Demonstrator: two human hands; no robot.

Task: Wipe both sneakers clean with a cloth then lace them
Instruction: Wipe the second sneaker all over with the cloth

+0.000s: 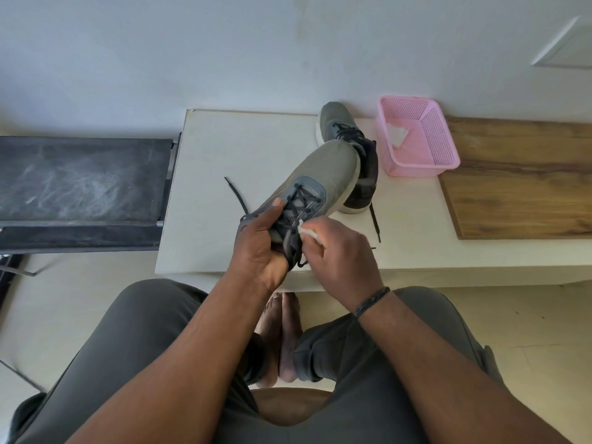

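Note:
A grey sneaker point(323, 174) with dark laces is lifted above the white table point(230, 161), toe pointing away. My left hand point(259, 248) grips its heel end, thumb lying along the lacing. My right hand point(339, 251) pinches a small white cloth point(306, 230) against the laces near the tongue. One loose lace end point(235, 193) trails left over the table. The second grey sneaker point(344, 129) stands on the table behind the first, its lace point(374, 222) hanging toward the front edge.
A pink perforated basket point(448, 139) holding a white piece of cloth point(395, 134) sits right of the sneakers. A wooden board point(519, 181) lies on the table's right part. A dark padded bench point(80, 177) stands left. My knees and bare feet are below the table edge.

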